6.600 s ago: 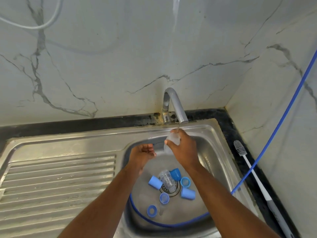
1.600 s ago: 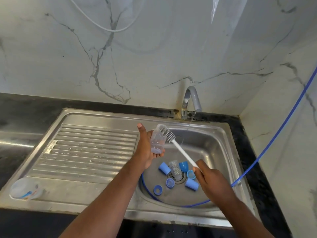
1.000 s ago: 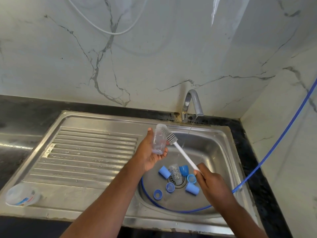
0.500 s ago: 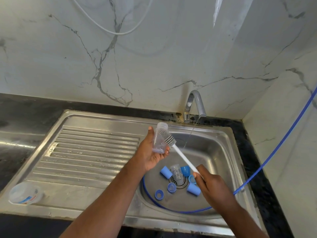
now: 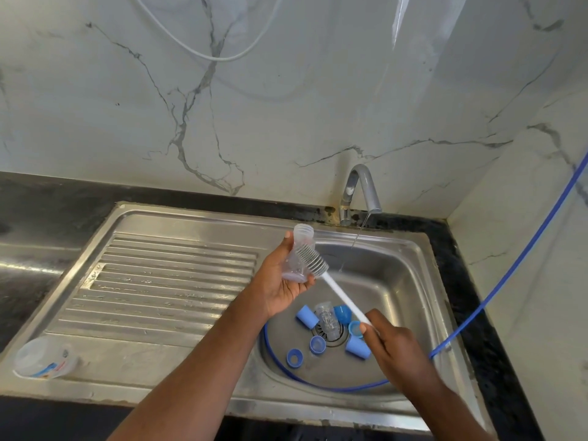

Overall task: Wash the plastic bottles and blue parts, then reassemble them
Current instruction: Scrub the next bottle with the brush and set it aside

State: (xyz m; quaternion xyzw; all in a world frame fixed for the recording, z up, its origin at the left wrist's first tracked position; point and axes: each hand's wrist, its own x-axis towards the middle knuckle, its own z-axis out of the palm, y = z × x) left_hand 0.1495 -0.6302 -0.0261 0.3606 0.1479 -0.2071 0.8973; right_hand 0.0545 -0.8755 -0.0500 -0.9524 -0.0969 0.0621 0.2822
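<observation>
My left hand (image 5: pixel 280 281) grips the bottle (image 5: pixel 302 241) over the sink (image 5: pixel 413 246); my right hand (image 5: pixel 394 345) clenches the brush (image 5: pixel 337 294) handle, bristles against the bottle's side.

Brush handle (image 5: pixel 342 299) (white) ends inside right hand (image 5: pixel 397 346).

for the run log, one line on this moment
left hand holds bottle | right hand holds brush at bottle | tap running
</observation>
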